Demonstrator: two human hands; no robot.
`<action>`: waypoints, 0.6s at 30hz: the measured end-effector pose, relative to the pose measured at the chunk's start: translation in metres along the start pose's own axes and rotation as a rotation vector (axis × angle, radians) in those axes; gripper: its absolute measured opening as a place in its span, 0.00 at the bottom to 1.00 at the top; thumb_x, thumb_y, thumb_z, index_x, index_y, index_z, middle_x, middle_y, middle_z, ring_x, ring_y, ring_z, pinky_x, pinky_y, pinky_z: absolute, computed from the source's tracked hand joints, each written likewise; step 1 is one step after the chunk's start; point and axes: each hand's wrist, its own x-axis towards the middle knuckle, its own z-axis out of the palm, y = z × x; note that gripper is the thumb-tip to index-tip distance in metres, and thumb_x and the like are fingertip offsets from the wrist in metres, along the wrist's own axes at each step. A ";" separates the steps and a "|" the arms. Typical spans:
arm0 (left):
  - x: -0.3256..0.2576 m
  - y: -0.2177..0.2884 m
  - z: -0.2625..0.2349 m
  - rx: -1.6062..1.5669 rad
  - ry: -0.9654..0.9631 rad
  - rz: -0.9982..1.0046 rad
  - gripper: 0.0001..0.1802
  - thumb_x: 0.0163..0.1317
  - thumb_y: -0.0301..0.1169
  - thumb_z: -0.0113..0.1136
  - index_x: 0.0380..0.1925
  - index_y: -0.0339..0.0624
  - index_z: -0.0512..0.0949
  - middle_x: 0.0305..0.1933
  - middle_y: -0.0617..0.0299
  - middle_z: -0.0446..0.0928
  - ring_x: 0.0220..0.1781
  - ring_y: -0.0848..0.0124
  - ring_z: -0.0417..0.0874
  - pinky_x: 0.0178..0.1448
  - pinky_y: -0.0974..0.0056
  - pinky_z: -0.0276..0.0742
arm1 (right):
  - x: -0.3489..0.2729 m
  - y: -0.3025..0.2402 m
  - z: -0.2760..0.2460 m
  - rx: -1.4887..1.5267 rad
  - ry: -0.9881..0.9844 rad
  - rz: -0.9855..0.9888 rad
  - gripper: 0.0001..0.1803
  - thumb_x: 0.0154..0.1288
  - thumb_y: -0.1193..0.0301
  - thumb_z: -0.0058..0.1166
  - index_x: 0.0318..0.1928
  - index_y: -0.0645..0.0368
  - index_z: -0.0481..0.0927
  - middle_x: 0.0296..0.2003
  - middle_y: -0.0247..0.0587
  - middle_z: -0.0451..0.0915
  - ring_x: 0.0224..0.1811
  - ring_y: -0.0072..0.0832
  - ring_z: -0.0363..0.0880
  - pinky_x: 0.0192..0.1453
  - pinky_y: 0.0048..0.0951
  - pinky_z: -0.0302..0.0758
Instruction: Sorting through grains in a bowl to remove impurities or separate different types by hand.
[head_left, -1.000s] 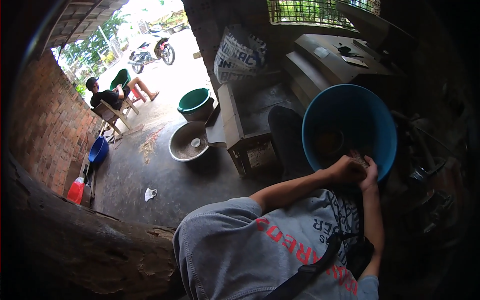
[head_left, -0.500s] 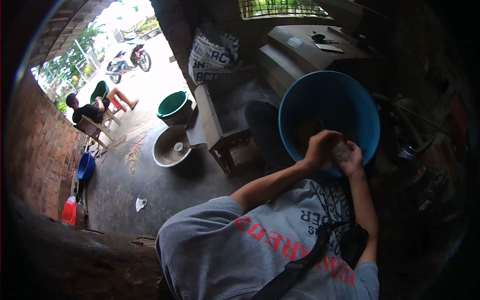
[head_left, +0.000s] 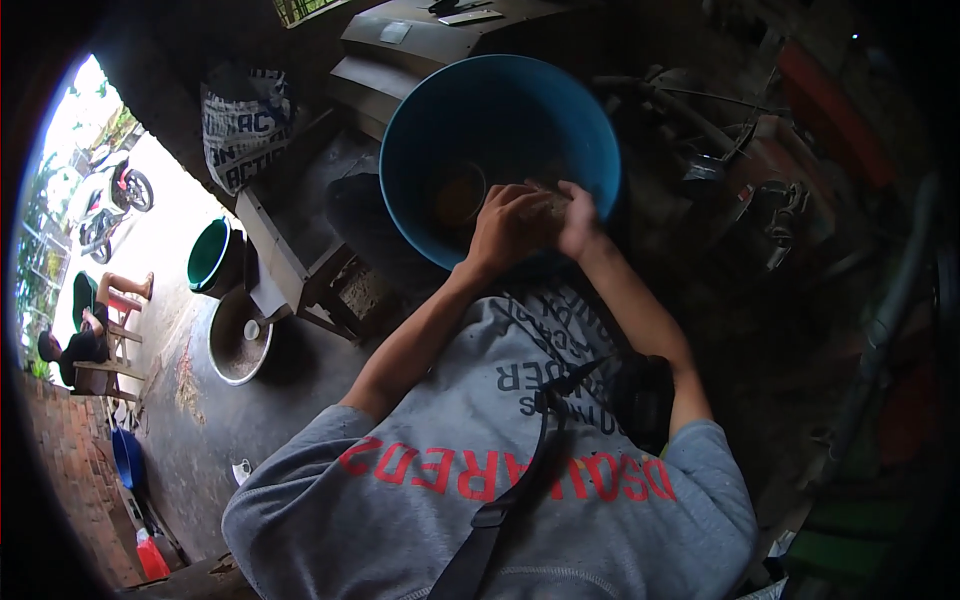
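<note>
Both my hands are together over the near part of a large blue plastic tub. Cupped in my right hand is a light-brown, rough clump, too dim to name. My left hand is bent over the clump from the left, its fingers curled and its fingertips hidden against it. Deeper in the tub, left of my hands, a round container with something orange-brown in it shows faintly.
Left of the tub stand a wooden table, a green tub and a metal basin with a small white cup. A printed sack leans behind. A seated person is far left; metal clutter lies right.
The view has swung to the right, so the tub and hands appear further left. My hands stay together at the clump, with my left fingers now more over it.
</note>
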 end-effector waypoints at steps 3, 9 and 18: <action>0.003 0.004 0.001 -0.034 -0.201 0.099 0.16 0.61 0.27 0.70 0.50 0.46 0.88 0.51 0.55 0.85 0.56 0.53 0.83 0.59 0.53 0.81 | 0.014 -0.003 -0.016 0.126 -0.183 0.076 0.32 0.78 0.52 0.31 0.62 0.61 0.79 0.56 0.51 0.83 0.60 0.47 0.81 0.70 0.52 0.75; -0.003 -0.008 0.010 -0.090 -0.225 0.092 0.15 0.60 0.29 0.72 0.48 0.44 0.88 0.48 0.53 0.85 0.50 0.54 0.85 0.52 0.54 0.84 | 0.017 0.003 -0.015 0.034 -0.161 0.050 0.29 0.79 0.52 0.33 0.59 0.59 0.80 0.55 0.49 0.83 0.58 0.43 0.82 0.63 0.48 0.80; -0.003 -0.009 0.004 -0.237 -0.128 -0.099 0.11 0.62 0.24 0.71 0.45 0.42 0.88 0.45 0.54 0.87 0.38 0.64 0.89 0.43 0.63 0.85 | 0.008 0.003 -0.002 0.027 -0.072 0.068 0.26 0.78 0.55 0.36 0.55 0.60 0.82 0.50 0.48 0.85 0.54 0.42 0.83 0.64 0.46 0.79</action>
